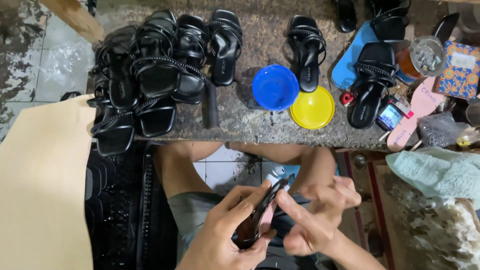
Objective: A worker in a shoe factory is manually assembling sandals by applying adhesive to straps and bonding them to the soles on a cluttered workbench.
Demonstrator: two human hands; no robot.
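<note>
1. Left hand [227, 230] wrapped around the lower part of a black shoe sole [260, 212], fingers curled under it and thumb lying along its upper side.
2. Right hand [315, 215] closed on the same sole from the other side, fingertips [285, 200] pinching its upper edge.
3. Sole held on edge between both hands, over the lap, below the near rim of the counter [260, 125] and well apart from everything on it.
4. On the counter's left part, a crowded heap of black strappy sandals [150, 75], several overlapping.
5. Near the counter's middle, a blue bowl [275, 87] touching a yellow lid [312, 107], with 1 single black sandal [306, 50] just above them.
6. Further right, another black sandal [370, 85] lying partly on a blue insole [350, 62], beside a pink insole [417, 112].
7. Tan cardboard sheet [42, 185] at the left, pale green cloth [440, 172] at the right.
</note>
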